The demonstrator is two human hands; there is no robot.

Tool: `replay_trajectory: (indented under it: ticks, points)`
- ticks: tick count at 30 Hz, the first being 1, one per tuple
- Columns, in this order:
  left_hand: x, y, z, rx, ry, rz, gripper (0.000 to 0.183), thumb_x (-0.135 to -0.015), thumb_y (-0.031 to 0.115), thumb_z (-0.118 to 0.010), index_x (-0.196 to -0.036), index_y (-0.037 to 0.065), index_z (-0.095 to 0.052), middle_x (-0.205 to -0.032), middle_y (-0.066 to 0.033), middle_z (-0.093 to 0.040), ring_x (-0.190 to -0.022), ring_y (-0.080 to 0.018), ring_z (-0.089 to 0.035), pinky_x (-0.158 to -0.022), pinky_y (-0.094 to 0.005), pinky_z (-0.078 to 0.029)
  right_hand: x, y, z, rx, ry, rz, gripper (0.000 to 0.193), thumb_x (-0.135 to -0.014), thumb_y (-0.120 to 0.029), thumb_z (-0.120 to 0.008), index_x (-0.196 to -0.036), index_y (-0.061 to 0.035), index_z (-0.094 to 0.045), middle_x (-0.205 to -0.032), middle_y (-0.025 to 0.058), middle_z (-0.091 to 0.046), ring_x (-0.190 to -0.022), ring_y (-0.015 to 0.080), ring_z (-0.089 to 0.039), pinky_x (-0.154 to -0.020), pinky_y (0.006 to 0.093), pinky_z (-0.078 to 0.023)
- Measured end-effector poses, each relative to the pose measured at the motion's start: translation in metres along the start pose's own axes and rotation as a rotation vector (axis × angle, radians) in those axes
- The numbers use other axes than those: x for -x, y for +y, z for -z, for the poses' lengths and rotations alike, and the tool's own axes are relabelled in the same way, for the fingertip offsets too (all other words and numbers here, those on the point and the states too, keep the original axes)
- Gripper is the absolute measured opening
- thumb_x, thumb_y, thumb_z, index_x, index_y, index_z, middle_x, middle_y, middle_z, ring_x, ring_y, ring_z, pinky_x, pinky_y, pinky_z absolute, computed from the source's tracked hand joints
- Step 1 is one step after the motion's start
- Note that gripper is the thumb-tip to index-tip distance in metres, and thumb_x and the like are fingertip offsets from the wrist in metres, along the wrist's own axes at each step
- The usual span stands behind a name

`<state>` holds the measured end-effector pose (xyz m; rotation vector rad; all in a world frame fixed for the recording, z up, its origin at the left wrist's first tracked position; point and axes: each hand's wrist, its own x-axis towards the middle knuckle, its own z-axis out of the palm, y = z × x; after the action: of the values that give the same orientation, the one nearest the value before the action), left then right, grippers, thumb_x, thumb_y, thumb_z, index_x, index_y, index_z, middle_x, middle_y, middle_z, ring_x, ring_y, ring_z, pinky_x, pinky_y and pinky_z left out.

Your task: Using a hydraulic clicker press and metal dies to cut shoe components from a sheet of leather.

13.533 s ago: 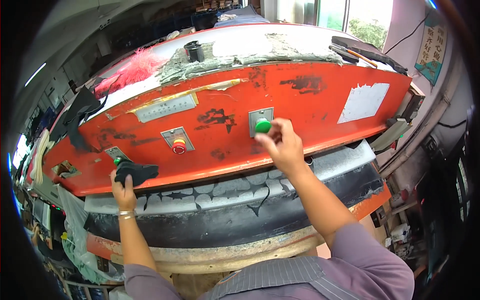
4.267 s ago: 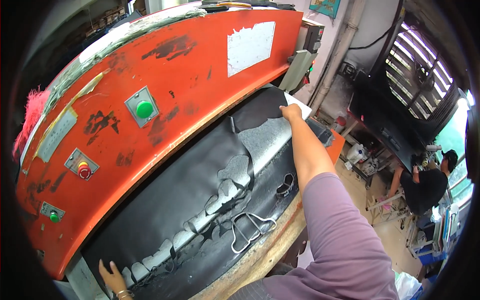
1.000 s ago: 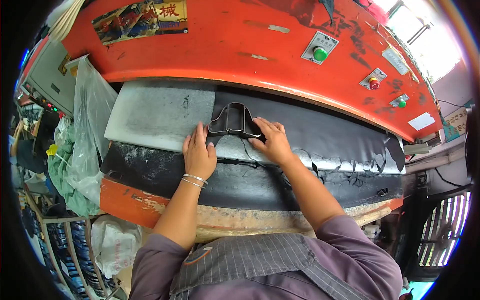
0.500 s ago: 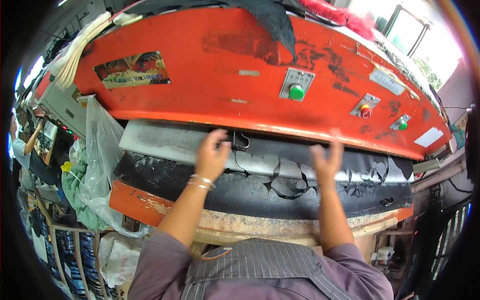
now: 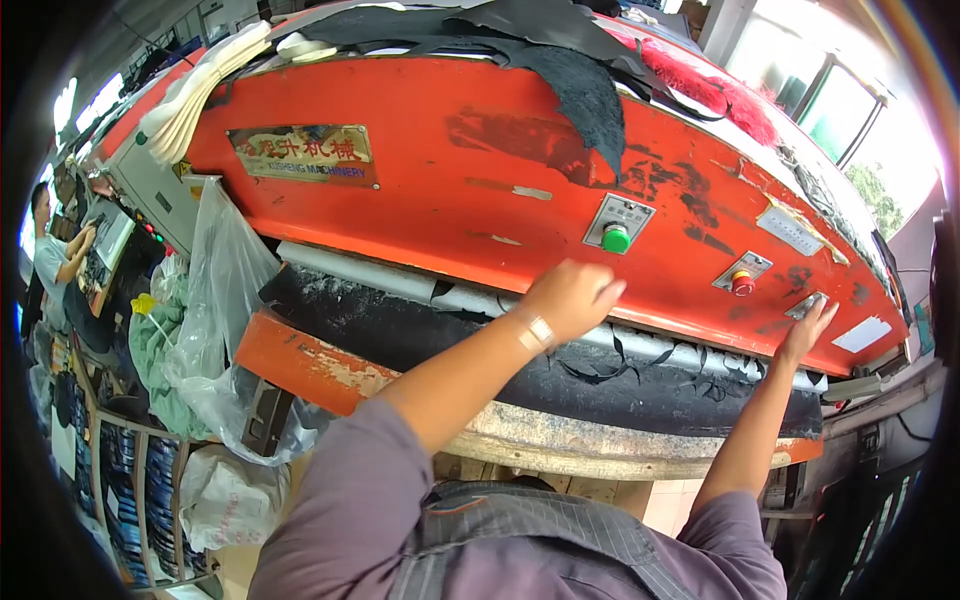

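My left hand (image 5: 572, 301) is raised in front of the red machine beam (image 5: 430, 190), below and left of a green push button (image 5: 616, 238). Its fingers are curled in, the thumb sticks out, and nothing shows in it. At the far right, my right hand (image 5: 808, 332) has its fingers stretched out over a small control plate (image 5: 805, 306), largely covering it. Below the beam lie a pale board (image 5: 375, 272) and a black sheet (image 5: 400, 325) with torn, cut-out black scraps (image 5: 600, 370) along it.
A red stop button (image 5: 741, 283) sits between the two controls. Black leather-like sheets (image 5: 570, 85) hang over the beam's top. A clear plastic bag (image 5: 215, 270) hangs at the left end. Further left, a person (image 5: 58, 255) stands working. A worn wooden edge (image 5: 560, 440) runs along the front.
Both hands have left the bed below the beam. My left hand went right and curled its fingers; my right hand went right onto the control plate. Less of the pale board shows.
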<state>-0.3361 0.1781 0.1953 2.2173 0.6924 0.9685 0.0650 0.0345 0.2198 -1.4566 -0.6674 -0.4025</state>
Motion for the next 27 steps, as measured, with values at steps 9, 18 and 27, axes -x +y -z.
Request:
replay_trajectory:
  ticks: [9,18,27]
  points:
    - [0.240,-0.032,0.029,-0.362,-0.150,0.267,0.028,-0.086,0.031,-0.059,-0.072,0.008,-0.066,-0.080,-0.0093,-0.062,-0.085,-0.0290,-0.059,-0.076,-0.0412,-0.045,0.085,-0.101,-0.034,-0.055,-0.286,0.327,0.025,-0.096,-0.013,-0.052,-0.116,-0.0002,-0.060,-0.113,0.0089,-0.062,-0.104,0.0156,-0.057,-0.092,0.0311,-0.044]
    - [0.227,-0.025,0.029,-0.435,-0.199,0.411,0.028,-0.083,0.031,-0.058,-0.074,0.008,-0.069,-0.081,-0.0103,-0.064,-0.086,-0.0281,-0.060,-0.080,-0.0420,-0.045,0.240,-0.197,-0.204,-0.255,-1.106,1.008,0.021,-0.075,-0.008,-0.070,-0.096,-0.0047,-0.066,-0.087,0.0094,-0.066,-0.082,0.0280,-0.061,-0.075,0.0382,-0.048]
    - [0.143,-0.110,0.049,-0.552,-0.167,0.218,0.045,-0.087,0.036,-0.059,-0.122,0.007,-0.059,-0.135,-0.0131,-0.052,-0.126,-0.0291,-0.046,-0.107,-0.0446,-0.031,0.327,-0.107,-0.334,0.253,-1.657,1.323,0.010,-0.077,-0.012,-0.057,-0.080,-0.0089,-0.066,-0.087,0.0074,-0.067,-0.092,0.0270,-0.063,-0.081,0.0394,-0.050]
